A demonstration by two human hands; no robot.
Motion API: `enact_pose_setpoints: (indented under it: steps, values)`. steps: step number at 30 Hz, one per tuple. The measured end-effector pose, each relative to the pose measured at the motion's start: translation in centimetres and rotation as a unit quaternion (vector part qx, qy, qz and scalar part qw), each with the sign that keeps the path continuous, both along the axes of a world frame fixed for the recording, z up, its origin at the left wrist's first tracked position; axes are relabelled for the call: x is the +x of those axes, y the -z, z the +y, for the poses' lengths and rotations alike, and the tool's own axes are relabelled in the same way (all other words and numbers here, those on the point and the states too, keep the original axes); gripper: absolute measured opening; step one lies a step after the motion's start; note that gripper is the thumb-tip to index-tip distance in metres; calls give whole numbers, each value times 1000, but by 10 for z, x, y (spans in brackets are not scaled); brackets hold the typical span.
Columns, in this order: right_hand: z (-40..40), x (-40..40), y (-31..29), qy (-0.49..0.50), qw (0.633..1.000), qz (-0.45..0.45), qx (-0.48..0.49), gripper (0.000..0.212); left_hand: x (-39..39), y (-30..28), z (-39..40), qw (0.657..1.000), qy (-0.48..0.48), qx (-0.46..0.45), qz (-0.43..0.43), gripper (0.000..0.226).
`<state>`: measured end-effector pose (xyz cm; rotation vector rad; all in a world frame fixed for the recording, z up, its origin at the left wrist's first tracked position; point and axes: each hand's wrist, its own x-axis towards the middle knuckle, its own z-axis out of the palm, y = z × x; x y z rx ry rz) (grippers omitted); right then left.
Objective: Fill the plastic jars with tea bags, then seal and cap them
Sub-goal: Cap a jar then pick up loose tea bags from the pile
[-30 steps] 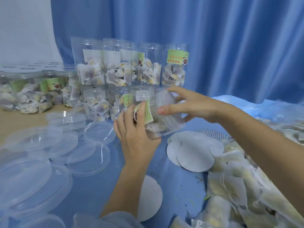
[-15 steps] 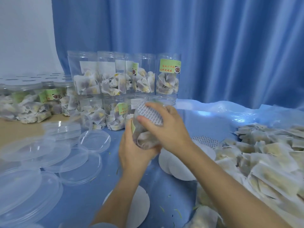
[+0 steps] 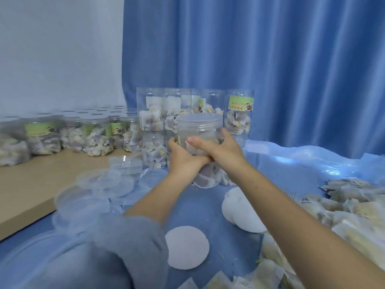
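a: head view, what are the hands doing?
b: both forearms reach forward. the left hand [image 3: 183,157] and right hand [image 3: 224,152] wrap a clear plastic jar [image 3: 200,142] of tea bags from either side, fingers curled round it, right thumb across its front.
a: where is the jar?
b: held upright above the blue surface [image 3: 208,207], in front of stacked filled jars [image 3: 238,113].

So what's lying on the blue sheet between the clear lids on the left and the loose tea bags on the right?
In the head view, white seal discs: one lies alone, others are stacked near the tea bags. The person's forearms cross above them.
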<state>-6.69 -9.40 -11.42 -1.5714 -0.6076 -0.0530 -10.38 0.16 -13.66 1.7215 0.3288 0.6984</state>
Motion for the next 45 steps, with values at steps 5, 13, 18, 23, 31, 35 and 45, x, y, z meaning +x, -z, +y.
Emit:
enact_pose_setpoints:
  steps: [5, 13, 18, 23, 31, 35, 45]
  values:
    - [36, -24, -30, -61, 996, -13, -56, 68, -47, -47, 51, 998, 27, 55, 21, 102]
    - [148, -63, -32, -135, 990, -16, -47, 38, -113, -53, 163, 992, -84, 90, 13, 73]
    - [237, -70, -22, -114, 990, -70, -54, 95, -133, -56, 236, 983, -136, 107, 55, 99]
    - [309, -55, -11, -101, 985, -71, -117, 104, -115, -35, 297, 983, -173, 40, 47, 74]
    - [365, 1, 12, -87, 958, -73, -262, 82, -51, 10, 349, 988, -124, -23, 91, 73]
    - [365, 35, 16, -76, 948, -55, -304, 63, -12, 20, 353, 987, -118, -10, 109, 91]
    - [333, 73, 12, -33, 931, -50, -361, 43, 40, 5, 312, 987, -33, -112, 109, 30]
